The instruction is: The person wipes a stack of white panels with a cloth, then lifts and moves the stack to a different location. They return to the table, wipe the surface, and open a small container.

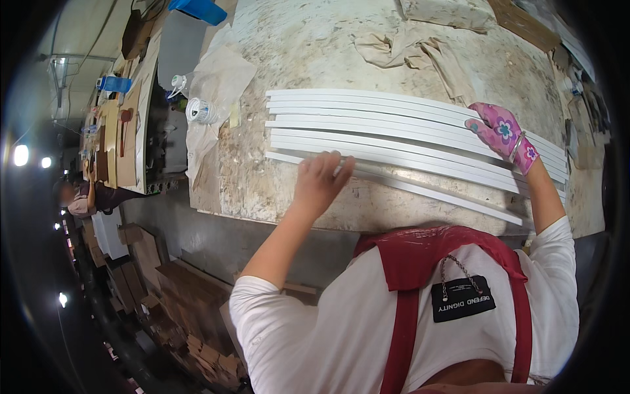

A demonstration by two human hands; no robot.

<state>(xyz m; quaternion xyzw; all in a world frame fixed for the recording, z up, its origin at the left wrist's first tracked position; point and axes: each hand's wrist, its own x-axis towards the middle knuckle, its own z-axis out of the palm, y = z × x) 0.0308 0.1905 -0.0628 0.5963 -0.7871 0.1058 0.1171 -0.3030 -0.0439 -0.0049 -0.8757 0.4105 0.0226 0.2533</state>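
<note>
A row of long, narrow white strips (387,128) lies side by side across the worktable, with small gaps between some. One white strip (426,189) at the near side slants away from the others towards its right end. My bare left hand (323,178) reaches over this near strip close to its left end, with bent fingers closed on it. On my right hand (502,131) is a pink flowered glove. It lies across the right part of the row, thumb and fingers apart, the fingertips by the far edge. Its palm side is hidden.
The worktable (249,190) is stained and scuffed. A white tub (200,110) and a white bottle (180,83) stand on plastic sheeting at the left. Crumpled beige cloth (420,56) lies beyond the strips. Another person (85,200) is at the far left, near stacked boards (190,295).
</note>
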